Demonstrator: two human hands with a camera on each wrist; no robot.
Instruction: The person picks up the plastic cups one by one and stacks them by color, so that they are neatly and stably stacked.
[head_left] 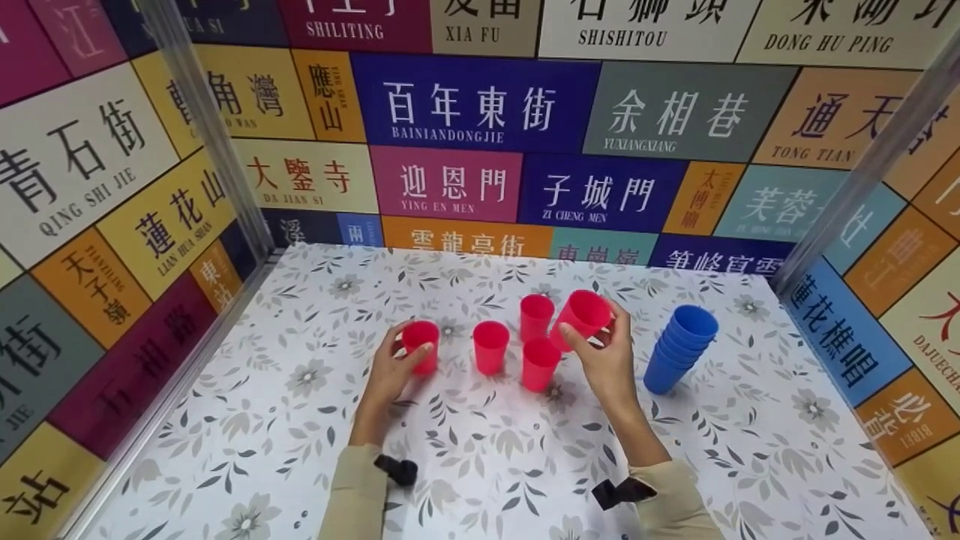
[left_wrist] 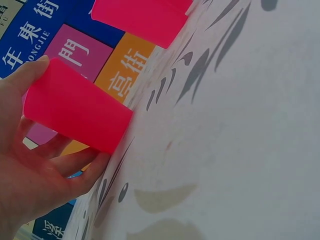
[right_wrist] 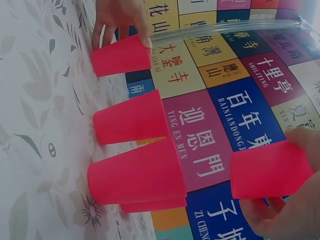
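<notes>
My left hand grips a red plastic cup that stands upright, mouth up, on the table at the left. In the left wrist view the thumb lies at this cup's rim and the fingers reach round its far side. My right hand holds another red cup between thumb and fingers. This cup is lifted off the table and tilted, as the right wrist view also shows. Between the hands stand a single red cup and two more, a rear cup and a front cup, close together.
A stack of several blue cups stands right of my right hand. The tabletop has a white cover with grey leaves and flowers. Colourful sign-covered walls enclose its back and sides, with clear corner strips.
</notes>
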